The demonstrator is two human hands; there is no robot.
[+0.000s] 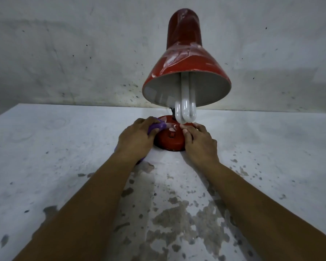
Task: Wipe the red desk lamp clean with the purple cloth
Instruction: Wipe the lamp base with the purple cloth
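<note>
red desk lamp (184, 59) stands centre, base on white table (45, 147) | left hand (135, 137) at base's 9 o'clock grasps purple cloth (25, 126) | right hand (200, 141) at 3 o'clock, fingers loose on base

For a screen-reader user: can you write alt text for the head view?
A person's left hand presses a purple cloth onto the round base of a red desk lamp, while the right hand steadies the base. The smeared shade tilts toward the camera over a stained white table.
</note>
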